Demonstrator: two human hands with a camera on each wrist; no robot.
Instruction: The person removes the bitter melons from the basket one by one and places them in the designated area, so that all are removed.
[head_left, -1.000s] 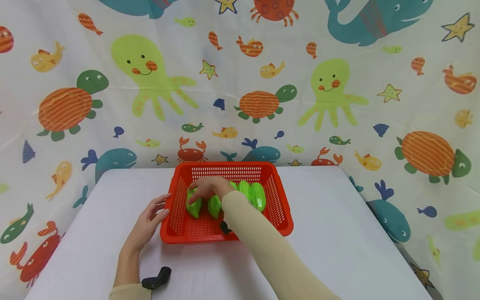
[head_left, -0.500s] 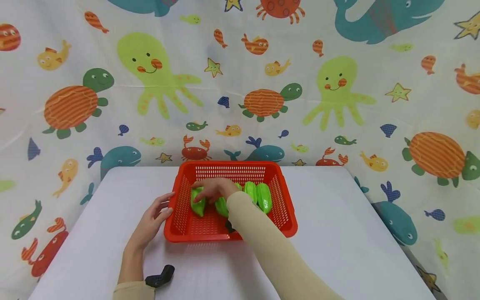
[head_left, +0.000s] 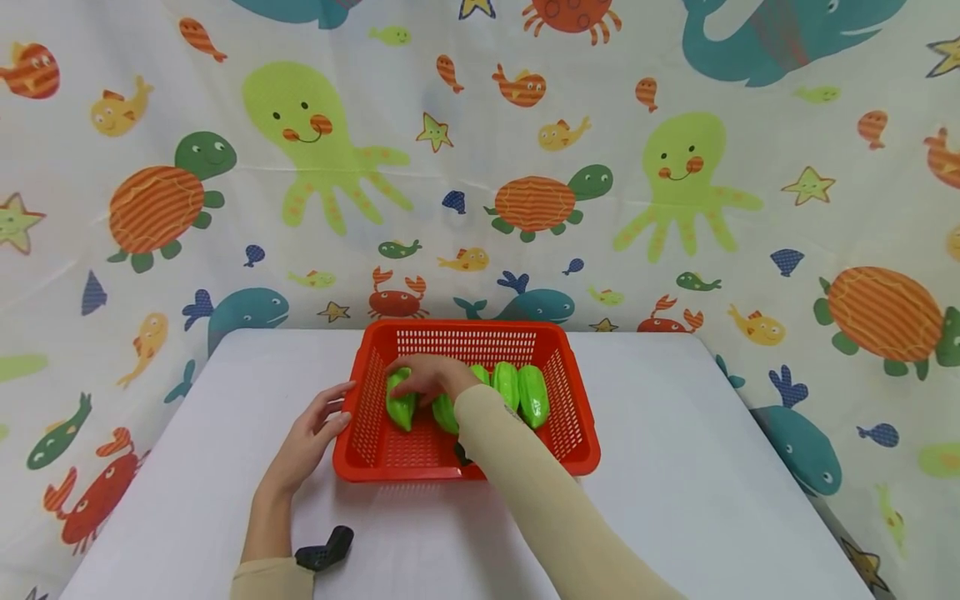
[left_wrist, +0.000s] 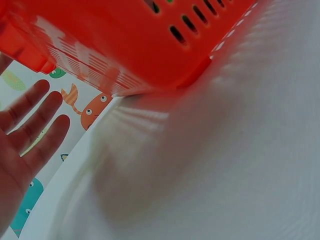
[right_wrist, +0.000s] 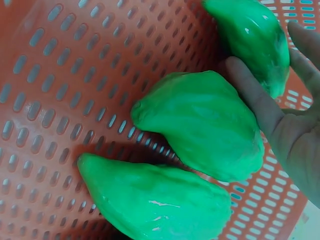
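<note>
Several glossy green vegetables, ridged and tapering to a curved tip, lie in a red basket (head_left: pixel 397 454); their exact kind I cannot tell. My right hand (head_left: pixel 431 375) reaches in and holds the leftmost green vegetable (head_left: pixel 401 408). In the right wrist view, its thumb (right_wrist: pixel 245 80) lies along one side of that vegetable (right_wrist: pixel 255 40), with fingers on the other. Beside the thumb is a second green vegetable (right_wrist: pixel 205 122), and below it a third (right_wrist: pixel 155 200). My left hand (head_left: pixel 306 437) rests its fingertips against the basket's left rim; its visible fingers (left_wrist: pixel 45 135) are straight and spread.
The basket stands on a white table (head_left: pixel 660 467). Behind hangs a white cloth (head_left: pixel 450 50) printed with sea animals. Two more green vegetables (head_left: pixel 534 396) lie at the basket's right, partly hidden by the right sleeve (head_left: pixel 555 508). A black wrist device (head_left: pixel 326 550) sits at the left wrist.
The whole head view has shifted a little, so everything sits slightly further right. The right hand's fingers have drawn closer round the leftmost green vegetable. The left hand stays at the rim.
</note>
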